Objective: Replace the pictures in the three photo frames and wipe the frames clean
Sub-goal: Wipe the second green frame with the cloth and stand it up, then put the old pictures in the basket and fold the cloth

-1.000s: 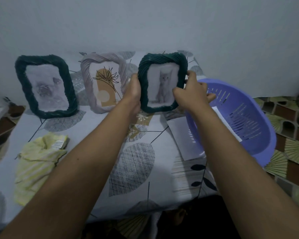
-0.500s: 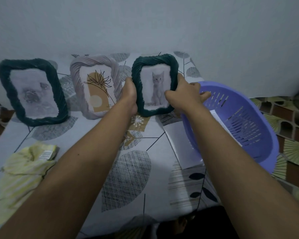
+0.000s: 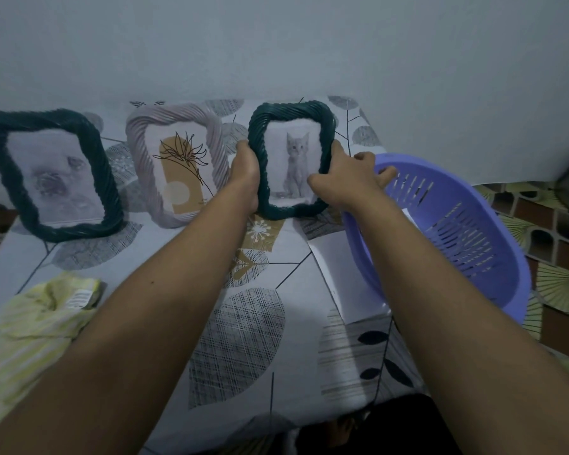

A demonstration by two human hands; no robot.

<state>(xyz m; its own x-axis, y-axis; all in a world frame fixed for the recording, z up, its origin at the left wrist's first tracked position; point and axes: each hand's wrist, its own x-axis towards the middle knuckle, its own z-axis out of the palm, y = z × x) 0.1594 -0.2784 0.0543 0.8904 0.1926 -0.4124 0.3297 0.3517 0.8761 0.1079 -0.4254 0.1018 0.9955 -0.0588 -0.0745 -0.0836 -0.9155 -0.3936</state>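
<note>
Both hands are holding the cat frame (image 3: 292, 159) upright at the back of the table (image 3: 243, 339), close to the wall, right end of a row of three. Left hand (image 3: 245, 174) is wrapping its left edge, fingers curled behind and out of sight. Right hand (image 3: 345, 182) is pinching the right edge, thumb lying across the front lower corner, remaining fingers reaching out loosely toward the basket (image 3: 493, 277) rim. The frame's bottom edge is sitting at cloth level (can't tell if it's resting or just off the surface). Pink frame (image 3: 178, 165) is standing just beside the left hand, showing a line-drawn flower print; dark frame (image 3: 51, 172) is standing further left, its picture blurry. Purple basket is tilting off the table's right edge, lying over a white sheet (image 3: 342, 277). Yellow rag (image 3: 37, 326) is lying crumpled front left, under the left forearm.
</note>
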